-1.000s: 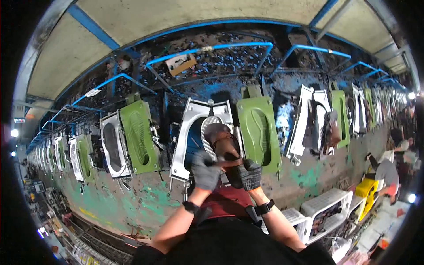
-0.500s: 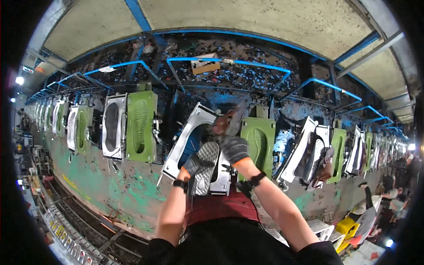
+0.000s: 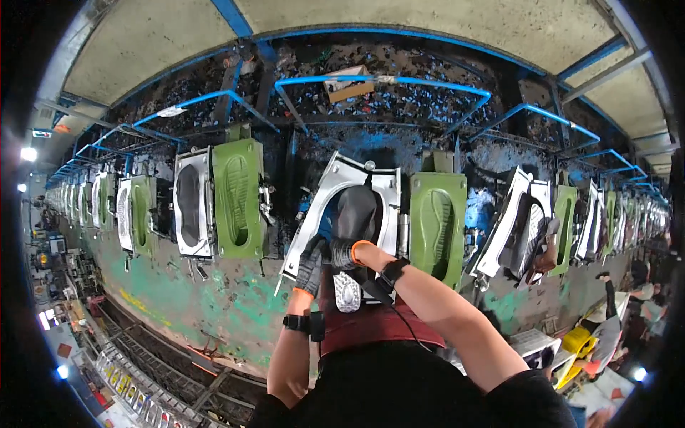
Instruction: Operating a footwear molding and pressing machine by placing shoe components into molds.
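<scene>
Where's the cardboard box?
The cardboard box is at the upper middle of the head view, among scattered scraps, with the left part of the middle blue rail crossing in front.

Single wide fisheye view, head-worn, facing down and forward; hands (image 3: pixel 311 264) near, about mid-view.

A factory floor for shoe-making, by the look of it: silver moulds (image 3: pixel 312 221) and green moulds (image 3: pixel 435 228), sole-shaped hollows in them, repeat in a long row along the edge of a green-flecked surface (image 3: pixel 164 282). Blue rails (image 3: pixel 428 84), littered scraps (image 3: pixel 428 107) and a worker at right (image 3: pixel 608 335) fit that.
</scene>
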A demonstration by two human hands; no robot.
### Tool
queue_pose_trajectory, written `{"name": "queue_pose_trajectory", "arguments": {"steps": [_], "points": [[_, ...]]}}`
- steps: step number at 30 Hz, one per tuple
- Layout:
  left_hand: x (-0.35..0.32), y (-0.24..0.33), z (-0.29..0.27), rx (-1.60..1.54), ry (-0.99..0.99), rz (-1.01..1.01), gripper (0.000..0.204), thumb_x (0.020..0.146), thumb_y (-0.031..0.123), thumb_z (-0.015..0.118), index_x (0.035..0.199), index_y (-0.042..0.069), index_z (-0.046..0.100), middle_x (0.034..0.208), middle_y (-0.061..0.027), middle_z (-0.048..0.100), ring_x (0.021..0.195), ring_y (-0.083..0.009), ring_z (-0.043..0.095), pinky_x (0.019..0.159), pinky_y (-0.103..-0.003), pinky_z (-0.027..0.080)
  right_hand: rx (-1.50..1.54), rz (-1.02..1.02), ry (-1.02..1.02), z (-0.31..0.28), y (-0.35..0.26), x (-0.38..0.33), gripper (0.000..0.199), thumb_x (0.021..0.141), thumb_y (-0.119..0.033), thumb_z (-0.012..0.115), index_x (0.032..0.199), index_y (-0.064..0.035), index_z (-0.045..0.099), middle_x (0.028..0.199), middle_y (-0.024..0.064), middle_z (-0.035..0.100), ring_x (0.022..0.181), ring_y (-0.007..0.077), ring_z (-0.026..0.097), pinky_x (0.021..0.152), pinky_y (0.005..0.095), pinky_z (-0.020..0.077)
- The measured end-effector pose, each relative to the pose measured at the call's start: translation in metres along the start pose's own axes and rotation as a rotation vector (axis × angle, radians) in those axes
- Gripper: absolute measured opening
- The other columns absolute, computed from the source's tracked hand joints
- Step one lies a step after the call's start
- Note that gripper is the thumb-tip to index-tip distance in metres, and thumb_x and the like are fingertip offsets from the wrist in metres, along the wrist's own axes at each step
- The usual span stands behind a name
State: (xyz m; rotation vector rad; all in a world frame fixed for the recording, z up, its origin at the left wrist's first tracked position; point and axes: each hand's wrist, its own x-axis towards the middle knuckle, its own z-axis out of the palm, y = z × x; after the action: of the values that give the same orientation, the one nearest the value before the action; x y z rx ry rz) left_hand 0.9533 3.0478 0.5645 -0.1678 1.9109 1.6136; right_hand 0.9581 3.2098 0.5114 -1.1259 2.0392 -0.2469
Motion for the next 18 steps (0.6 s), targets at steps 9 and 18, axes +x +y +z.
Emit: {"name": "queue_pose_trajectory", "arguments": {"steps": [9,18], "points": [[0.051,0.002,0.072,0.304,-0.039,-0.082,0.049,0.092,0.043,0.07,0.116,0.0,0.07,0.114,-0.0172,0.072,0.105,-0.0309,0.067,0.095,-0.038,0.05,0.662,1.041,0.634,0.043,-0.055,-0.074,0.039,0.089,-0.042,0.062,0.107,-0.0068,0.069,0.102,0.0211,0.071,0.09,0.0413,0.068,0.081,0.0484,0.0543],[0.084,-0.034,0.098,-0.107,0.003,0.223,0.031,0.094,0.02,0.071,0.114,-0.004,0.07,0.114,-0.0143,0.072,0.102,-0.0198,0.066,0.094,-0.035,0.052,0.795,1.265,1.279,0.034,-0.036,-0.106,0.028,0.091,-0.035,0.064,0.093,-0.0076,0.066,0.086,0.0218,0.069,0.083,0.0455,0.065,0.072,0.053,0.0517]]}}
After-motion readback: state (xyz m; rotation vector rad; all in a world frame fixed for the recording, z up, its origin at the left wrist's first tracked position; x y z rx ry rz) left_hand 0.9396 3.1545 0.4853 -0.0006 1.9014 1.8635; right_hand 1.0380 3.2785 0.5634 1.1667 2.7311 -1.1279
